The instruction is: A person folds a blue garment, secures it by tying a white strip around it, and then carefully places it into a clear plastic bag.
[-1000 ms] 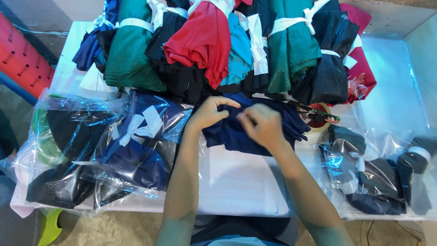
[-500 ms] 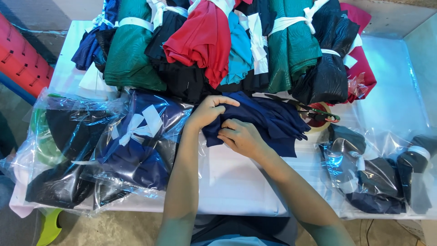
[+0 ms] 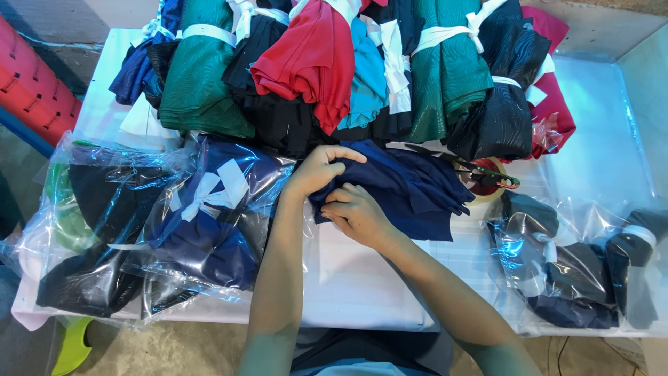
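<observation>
A folded navy blue cloth (image 3: pixel 407 189) lies on the white table (image 3: pixel 362 278) in front of me. My left hand (image 3: pixel 319 170) grips its left upper edge, fingers curled over the fabric. My right hand (image 3: pixel 356 214) pinches the cloth's lower left corner, just below the left hand. Both hands touch the cloth and nearly touch each other.
Tied bundles of green, red, black and teal cloth (image 3: pixel 313 63) are piled along the far side. Clear plastic bags with dark garments lie at the left (image 3: pixel 202 216) and right (image 3: pixel 577 264). A tape roll with scissors (image 3: pixel 490 177) sits right of the cloth. A red crate (image 3: pixel 31 90) stands at far left.
My right hand slid from the top middle of the navy cloth down and left to its lower left corner. The cloth spread a little to the right. The left hand stayed.
</observation>
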